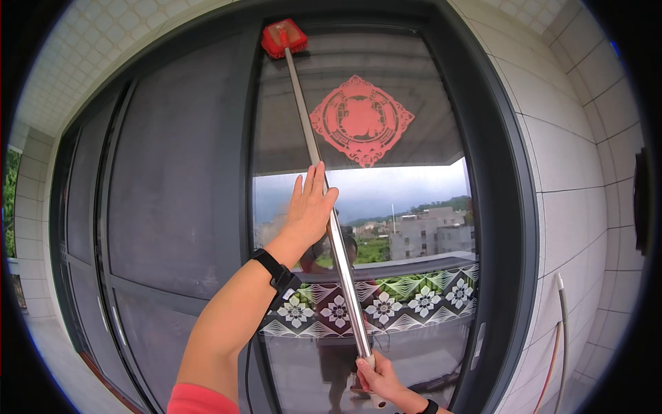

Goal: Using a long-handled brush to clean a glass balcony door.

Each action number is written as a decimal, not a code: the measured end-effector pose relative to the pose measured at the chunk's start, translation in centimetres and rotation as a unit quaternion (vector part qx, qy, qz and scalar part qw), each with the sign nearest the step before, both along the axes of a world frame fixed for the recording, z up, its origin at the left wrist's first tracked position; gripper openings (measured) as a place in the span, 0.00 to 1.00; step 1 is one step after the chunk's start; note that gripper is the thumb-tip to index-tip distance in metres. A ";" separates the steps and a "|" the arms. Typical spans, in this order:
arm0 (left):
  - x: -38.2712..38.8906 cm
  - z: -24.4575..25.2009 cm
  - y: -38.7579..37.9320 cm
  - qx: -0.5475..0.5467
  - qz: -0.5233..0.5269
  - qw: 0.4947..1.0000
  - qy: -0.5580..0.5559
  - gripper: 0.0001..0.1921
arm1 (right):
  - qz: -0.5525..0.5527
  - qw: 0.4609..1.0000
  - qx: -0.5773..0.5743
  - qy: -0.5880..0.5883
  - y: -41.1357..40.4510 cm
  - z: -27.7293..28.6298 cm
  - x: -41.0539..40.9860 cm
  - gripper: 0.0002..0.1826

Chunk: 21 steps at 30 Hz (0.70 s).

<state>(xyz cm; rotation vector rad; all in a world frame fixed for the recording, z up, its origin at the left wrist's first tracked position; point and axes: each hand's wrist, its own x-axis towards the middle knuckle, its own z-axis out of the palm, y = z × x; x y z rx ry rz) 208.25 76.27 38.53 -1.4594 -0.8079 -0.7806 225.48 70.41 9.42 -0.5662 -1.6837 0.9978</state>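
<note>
A long-handled mop with a red fringed head (pixel 285 39) leans up across a glass door panel (pixel 362 217). Its head meets the pane near the upper left corner. My left hand (pixel 310 207) braces the metal pole (pixel 343 259) about halfway up, fingers straight and the pole running between forefinger and thumb. Lower down, my right hand (pixel 381 373) is wrapped around the pale grip (pixel 370 359) near the pole's bottom end. Beside the pole, a red paper-cut style decoration (pixel 362 121) is on the glass. A band of white flower patterns (pixel 384 308) crosses the pane below.
The dark door frame (pixel 504 217) surrounds the pane, with more dark panels (pixel 170 171) to the left. A tiled wall (pixel 566 217) stands at right, with a grey hose or tube (pixel 563 321) along it. Buildings and sky show as reflections in the glass.
</note>
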 end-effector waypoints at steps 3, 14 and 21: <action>0.8 -0.8 0.4 0.017 -0.043 0.999 0.009 0.19 | -0.024 0.999 -0.008 0.033 0.7 -0.6 1.1 0.13; 4.7 2.1 2.4 0.062 -0.082 0.995 -0.013 0.09 | -0.022 1.000 0.009 -0.006 2.5 3.2 6.7 0.13; 7.5 4.3 1.7 0.008 -0.040 0.999 -0.010 0.13 | -0.019 1.000 0.012 -0.002 1.7 5.8 11.1 0.15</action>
